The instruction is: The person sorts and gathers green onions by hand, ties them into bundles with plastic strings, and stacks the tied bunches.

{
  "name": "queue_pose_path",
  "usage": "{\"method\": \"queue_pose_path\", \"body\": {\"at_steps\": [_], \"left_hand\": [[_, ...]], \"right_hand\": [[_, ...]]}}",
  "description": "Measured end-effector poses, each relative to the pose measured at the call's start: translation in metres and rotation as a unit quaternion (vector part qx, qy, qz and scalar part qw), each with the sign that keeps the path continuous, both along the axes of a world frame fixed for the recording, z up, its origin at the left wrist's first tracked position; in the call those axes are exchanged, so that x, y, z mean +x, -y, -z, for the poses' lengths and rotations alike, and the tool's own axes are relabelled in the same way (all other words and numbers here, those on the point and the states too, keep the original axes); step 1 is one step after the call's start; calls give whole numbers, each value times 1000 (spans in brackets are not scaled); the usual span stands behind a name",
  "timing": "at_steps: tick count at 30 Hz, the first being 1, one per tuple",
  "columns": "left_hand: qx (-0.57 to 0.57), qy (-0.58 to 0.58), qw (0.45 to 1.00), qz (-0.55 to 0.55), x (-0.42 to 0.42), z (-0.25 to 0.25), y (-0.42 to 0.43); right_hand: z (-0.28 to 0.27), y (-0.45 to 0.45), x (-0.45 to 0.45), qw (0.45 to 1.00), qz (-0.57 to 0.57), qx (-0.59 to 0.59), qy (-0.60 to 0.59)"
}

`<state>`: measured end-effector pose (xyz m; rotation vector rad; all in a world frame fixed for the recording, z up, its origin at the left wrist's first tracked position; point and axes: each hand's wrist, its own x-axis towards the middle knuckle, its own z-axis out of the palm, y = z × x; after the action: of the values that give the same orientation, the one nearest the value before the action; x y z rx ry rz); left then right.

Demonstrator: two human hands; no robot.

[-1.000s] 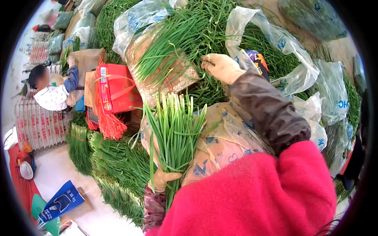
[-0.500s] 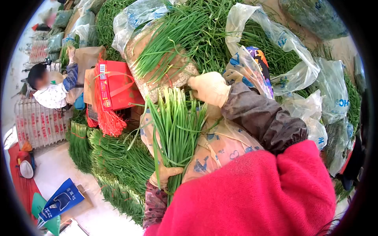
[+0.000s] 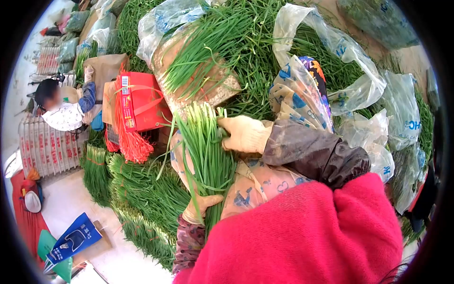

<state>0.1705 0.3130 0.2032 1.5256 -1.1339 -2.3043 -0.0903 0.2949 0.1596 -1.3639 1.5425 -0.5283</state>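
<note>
My gloved left hand [image 3: 202, 208] is wrapped round the lower part of a bunch of long green stalks [image 3: 210, 161], whose pale cut ends point away from me. At the right side of the bunch, near its top, my gloved right hand [image 3: 246, 134] is closed against the stalks; its fingertips are partly hidden. Just beyond the bunch lie loose green stalks [image 3: 203, 61] on a patterned board [image 3: 222, 90]. A patterned translucent apron [image 3: 250, 189] covers my lap.
A red box [image 3: 142, 102] with red ties [image 3: 135, 144] stands to the left, above stacked tied bundles [image 3: 142, 189]. Plastic bags [image 3: 399, 111] of greens lie at the right. A person [image 3: 64, 111] sits at the far left.
My right hand has come from the greens beyond the board down to the side of the bunch. The stalks' top ends are closer together. My left hand has kept its hold.
</note>
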Motion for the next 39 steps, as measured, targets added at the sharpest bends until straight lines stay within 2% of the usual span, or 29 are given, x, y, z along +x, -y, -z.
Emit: {"method": "queue_pose_path", "body": {"at_steps": [3, 6, 8, 10, 13, 14, 16, 17, 18, 20, 22, 24, 26, 27, 29, 30, 32, 33, 35, 37, 38, 39], "left_hand": [[29, 16, 999, 17, 18, 11, -2], [20, 1, 1000, 12, 25, 19, -7], [10, 2, 1000, 11, 23, 16, -9], [31, -9, 999, 8, 11, 1, -8], [45, 14, 999, 15, 19, 1, -9], [44, 33, 998, 28, 22, 3, -8], [49, 9, 999, 10, 11, -4, -8], [52, -2, 999, 1, 8, -4, -9], [56, -13, 998, -8, 4, -4, -9], [13, -30, 999, -2, 6, 1, -9], [-21, -14, 1000, 7, 16, 9, -11], [-42, 7, 999, 14, 16, 4, -8], [34, 2, 999, 34, 12, -4, -6], [86, -28, 996, -20, 15, 3, -8], [61, -29, 997, -26, 13, 4, -10], [36, -28, 999, -29, 12, 5, -11], [-1, -29, 999, -27, 19, 16, -13], [9, -42, 999, -27, 21, 17, -14], [20, -56, 998, -27, 24, 15, -12], [77, -40, 996, 32, 29, 9, -5], [77, -39, 996, 29, 32, 10, -5], [64, -34, 997, 41, 34, 12, -4]], "right_hand": [[5, 3, -11, 999, -9, -21, -46], [16, 17, -36, 981, 13, -130, -143], [24, 28, -63, 961, 76, -168, -204], [20, 35, -99, 953, 140, -134, -234], [30, 27, -129, 916, 123, -100, -369], [25, 21, -120, 916, 123, -100, -369], [3, 6, -95, 935, 86, -110, -326], [-17, 5, -85, 976, 40, -25, -212], [-34, 5, -74, 994, -6, 60, -92], [-22, 1, -48, 998, -4, 54, 10], [-17, 3, -26, 998, 10, 50, -34], [-1, 2, -15, 998, 38, 50, -8], [9, -2, -17, 995, 68, 35, 58], [12, -4, -17, 996, 66, 35, 57], [16, -9, -16, 995, 66, -67, -34], [17, -9, -19, 995, 63, -67, -36], [19, -5, -27, 977, -33, -115, -176], [18, 1, -33, 971, -48, -87, -216], [28, 13, -59, 963, -7, -28, -267], [39, 21, -94, 951, 77, -30, -297], [43, 27, -109, 947, 95, 19, -307], [28, 21, -108, 943, 105, -56, -310]]}}
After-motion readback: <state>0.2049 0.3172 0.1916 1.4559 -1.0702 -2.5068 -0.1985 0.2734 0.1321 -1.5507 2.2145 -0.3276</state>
